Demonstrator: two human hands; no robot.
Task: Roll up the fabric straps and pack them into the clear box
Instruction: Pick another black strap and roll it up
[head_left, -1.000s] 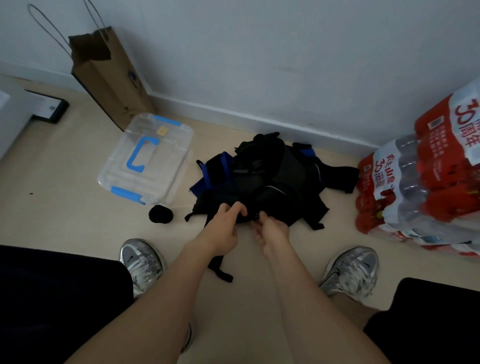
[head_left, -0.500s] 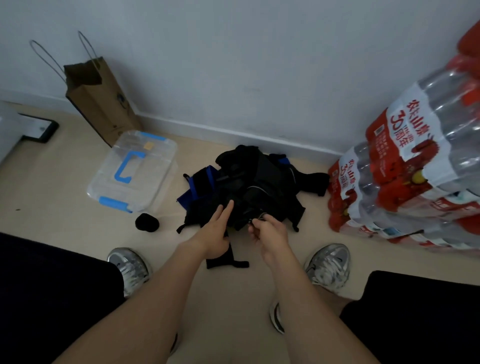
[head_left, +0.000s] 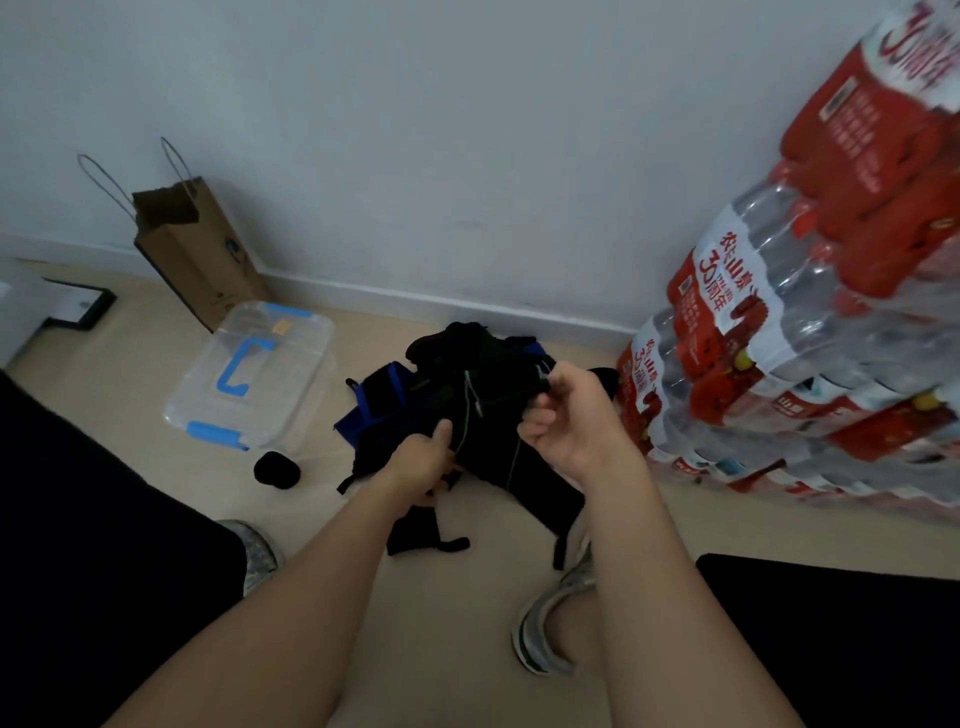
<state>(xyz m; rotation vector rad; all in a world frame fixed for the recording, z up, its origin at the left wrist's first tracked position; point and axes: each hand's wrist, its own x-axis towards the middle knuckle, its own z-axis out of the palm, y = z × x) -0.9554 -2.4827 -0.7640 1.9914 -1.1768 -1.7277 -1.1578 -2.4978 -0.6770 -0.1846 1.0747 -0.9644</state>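
**Both hands on the strap pile, clear box off to the L**

The left hand (head_left: 421, 460) grips black fabric at the near edge of the strap pile (head_left: 467, 379), thumb on top and the other fingers curled under the cloth. The right hand (head_left: 574, 421) sits a bit higher on the R side of the pile. Its fingers (head_left: 536, 425) curl in and pinch a black strap end near the top of the heap. A thin pale cord or seam runs down the fabric btw the 2 hands.

The pile lies on the floor (head_left: 130, 415) near the skirting. It is mostly black w/ blue panels on its L side (how many straps are in it I cannot tell). 1 loose black piece (head_left: 415, 540) lies on the floor just below the left wrist.

The clear box (head_left: 291, 384) sits on the floor left of the pile, apart from it, w/ its blue-handled lid on top; whether the lid is clipped down I cannot tell. 1 rolled strap (head_left: 276, 469), a small black bundle, lies on the floor just beside the box's near corner, outside it.

Behind the box a brown paper bag (head_left: 200, 260) stands against the wall. Shrink-wrapped water-bottle packs (head_left: 805, 338) w/ red labels are stacked at the R, close to the pile. 2 silver trainers show lower down, the left trainer (head_left: 260, 553) and the right trainer (head_left: 545, 629).
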